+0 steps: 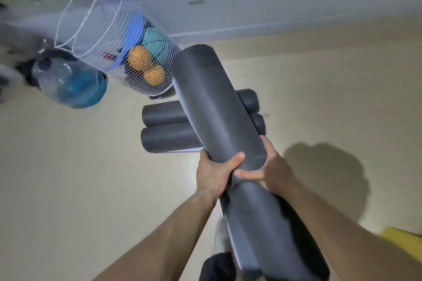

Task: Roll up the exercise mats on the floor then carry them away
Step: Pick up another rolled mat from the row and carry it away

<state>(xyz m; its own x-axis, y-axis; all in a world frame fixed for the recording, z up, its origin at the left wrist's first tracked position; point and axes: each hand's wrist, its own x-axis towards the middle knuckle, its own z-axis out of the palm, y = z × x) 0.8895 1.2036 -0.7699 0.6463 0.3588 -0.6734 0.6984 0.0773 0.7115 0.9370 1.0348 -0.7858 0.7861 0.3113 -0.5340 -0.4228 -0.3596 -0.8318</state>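
Observation:
I hold a dark grey rolled exercise mat [214,107] in the air, its far end pointing away from me toward the wall. My left hand [215,173] grips it from the left with the thumb over the top. My right hand [271,166] grips it from the right, fingers wrapped underneath. Below it, two more rolled grey mats lie side by side on the beige floor: the far roll [164,115] and the near roll [166,139]. The held roll hides their middles. A part of the held mat hangs down toward my feet [258,223].
A white net hamper [109,36] with orange balls and blue items leans against the grey wall at upper left. A clear plastic bag [68,82] with blue contents sits left of it. A yellow object [404,239] shows at the lower right edge. My shoe [217,264] is at the bottom.

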